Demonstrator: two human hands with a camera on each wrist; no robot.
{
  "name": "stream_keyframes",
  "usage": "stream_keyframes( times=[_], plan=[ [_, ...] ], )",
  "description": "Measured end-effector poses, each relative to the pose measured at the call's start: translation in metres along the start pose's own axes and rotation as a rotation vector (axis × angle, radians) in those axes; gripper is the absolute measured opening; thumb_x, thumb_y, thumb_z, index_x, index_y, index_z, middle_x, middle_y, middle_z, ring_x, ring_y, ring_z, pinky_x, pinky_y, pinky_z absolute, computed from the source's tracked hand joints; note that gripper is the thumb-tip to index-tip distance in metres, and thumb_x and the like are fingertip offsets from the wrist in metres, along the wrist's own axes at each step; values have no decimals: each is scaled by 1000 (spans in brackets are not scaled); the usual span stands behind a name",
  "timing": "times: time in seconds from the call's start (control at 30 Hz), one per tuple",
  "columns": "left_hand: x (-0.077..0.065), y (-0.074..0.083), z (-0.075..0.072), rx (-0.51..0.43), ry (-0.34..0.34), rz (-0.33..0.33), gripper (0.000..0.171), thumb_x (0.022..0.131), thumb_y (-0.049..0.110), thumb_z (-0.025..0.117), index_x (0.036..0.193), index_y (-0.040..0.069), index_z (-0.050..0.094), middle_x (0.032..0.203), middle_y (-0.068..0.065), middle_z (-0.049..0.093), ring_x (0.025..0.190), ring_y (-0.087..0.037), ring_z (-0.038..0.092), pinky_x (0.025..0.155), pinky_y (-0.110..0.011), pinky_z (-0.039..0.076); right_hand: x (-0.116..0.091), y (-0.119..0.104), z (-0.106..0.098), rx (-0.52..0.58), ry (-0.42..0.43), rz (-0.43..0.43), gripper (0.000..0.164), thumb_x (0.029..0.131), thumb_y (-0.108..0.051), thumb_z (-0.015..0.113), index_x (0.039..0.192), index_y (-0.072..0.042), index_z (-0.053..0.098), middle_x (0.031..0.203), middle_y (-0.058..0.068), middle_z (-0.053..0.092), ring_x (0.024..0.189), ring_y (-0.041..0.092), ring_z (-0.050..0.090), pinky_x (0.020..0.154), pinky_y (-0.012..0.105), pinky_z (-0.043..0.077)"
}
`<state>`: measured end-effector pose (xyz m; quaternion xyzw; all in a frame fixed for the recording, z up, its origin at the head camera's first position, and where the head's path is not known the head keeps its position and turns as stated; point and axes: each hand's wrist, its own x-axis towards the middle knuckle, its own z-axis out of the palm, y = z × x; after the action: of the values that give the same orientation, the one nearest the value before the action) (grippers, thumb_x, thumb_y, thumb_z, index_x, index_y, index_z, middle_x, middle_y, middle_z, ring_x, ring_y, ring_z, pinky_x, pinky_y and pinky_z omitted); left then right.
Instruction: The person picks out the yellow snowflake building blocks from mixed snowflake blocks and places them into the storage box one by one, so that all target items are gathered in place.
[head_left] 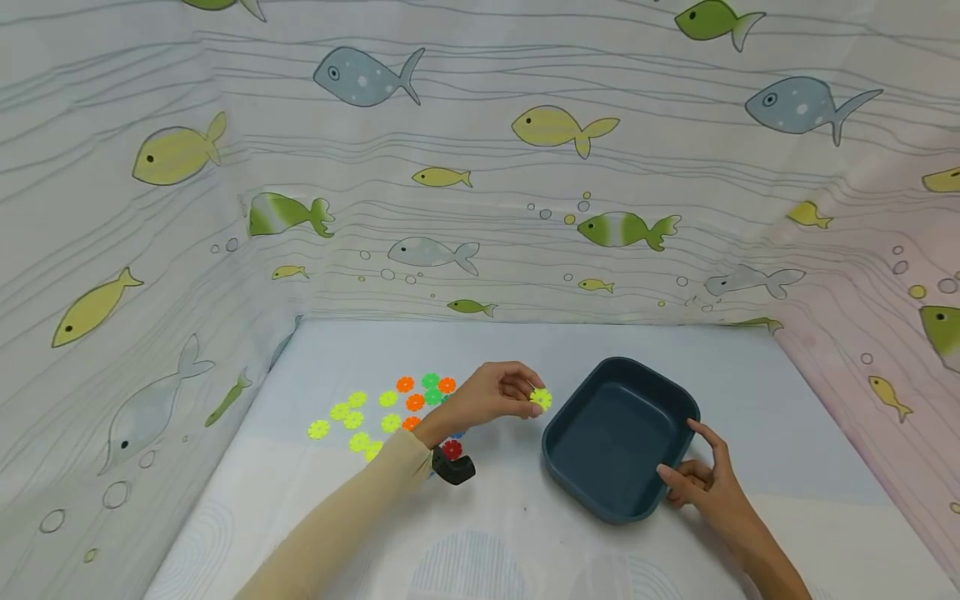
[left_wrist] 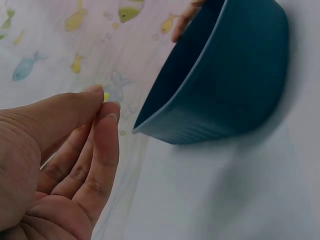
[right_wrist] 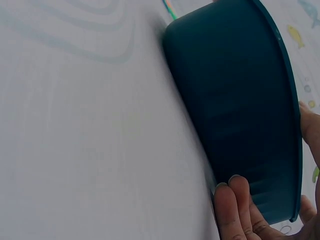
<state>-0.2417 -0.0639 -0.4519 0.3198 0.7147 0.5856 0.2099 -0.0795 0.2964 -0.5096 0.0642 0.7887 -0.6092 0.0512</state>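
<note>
A yellow notched plastic disc (head_left: pixel 541 400), shaped like a flower, is pinched between the thumb and fingertips of my left hand (head_left: pixel 501 393). That hand is just left of the dark blue rectangular tub (head_left: pixel 617 454), raised over the table. In the left wrist view only a sliver of the disc (left_wrist: pixel 106 96) peeks out between the fingertips. My right hand (head_left: pixel 703 483) grips the tub by its right side. Seen from the right wrist, two fingers press against the tub's outer wall (right_wrist: pixel 235 105), while the thumb is up by the rim.
Left of the tub lie several loose discs: yellow ones (head_left: pixel 353 420), orange ones (head_left: pixel 415 402), green ones (head_left: pixel 431 381) and a red one (head_left: pixel 452 450). The left forearm hides part of this group. Fish-printed cloth walls (head_left: pixel 517 250) enclose the white table (head_left: pixel 510 533) at the back and sides.
</note>
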Motion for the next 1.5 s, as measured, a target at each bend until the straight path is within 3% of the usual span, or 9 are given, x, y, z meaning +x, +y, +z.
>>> stream_keyframes(
  times=[0.27, 0.5, 0.6, 1.07, 1.3, 1.5],
  plan=[
    [22, 1, 14, -41, -47, 49, 33, 88, 14, 84, 117, 12, 69, 97, -9, 72, 83, -27, 72, 84, -63, 54, 0, -1, -1, -7, -14, -9, 87, 104, -22, 65, 160, -38, 0, 100, 16, 67, 81, 31, 69, 76, 34, 57],
    [38, 7, 27, -15, -54, 66, 31, 88, 15, 84, 116, 14, 71, 98, -6, 72, 89, -24, 72, 80, -39, 60, 0, -1, -2, -8, -13, -5, 87, 104, -23, 65, 160, -37, 1, 100, 16, 67, 81, 32, 69, 76, 35, 58],
    [43, 7, 33, -10, -58, 79, 31, 88, 14, 84, 116, 15, 71, 97, -6, 72, 88, -24, 72, 79, -36, 60, 0, 1, -1, -9, -12, -11, 86, 104, -23, 65, 160, -37, 1, 100, 16, 66, 81, 32, 69, 76, 35, 58],
    [71, 3, 66, -34, -116, 101, 28, 90, 12, 81, 116, 13, 70, 98, -5, 73, 89, -20, 72, 80, -37, 61, -1, 6, 1, -16, 8, -4, 87, 103, -23, 66, 160, -35, 0, 98, 15, 65, 80, 30, 68, 75, 33, 57],
    [87, -1, 77, -68, -122, 69, 27, 91, 11, 80, 116, 11, 70, 99, -9, 73, 87, -21, 73, 84, -48, 60, 0, 7, 2, 0, 0, 5, 86, 104, -22, 65, 159, -36, 0, 100, 16, 65, 81, 30, 68, 76, 34, 57],
    [100, 0, 88, -34, -135, 70, 26, 91, 13, 80, 115, 12, 69, 99, -6, 74, 85, -23, 74, 79, -43, 61, 0, 6, 2, -9, 5, 4, 87, 103, -23, 65, 159, -36, 0, 100, 16, 65, 81, 30, 68, 76, 34, 57]
  ],
)
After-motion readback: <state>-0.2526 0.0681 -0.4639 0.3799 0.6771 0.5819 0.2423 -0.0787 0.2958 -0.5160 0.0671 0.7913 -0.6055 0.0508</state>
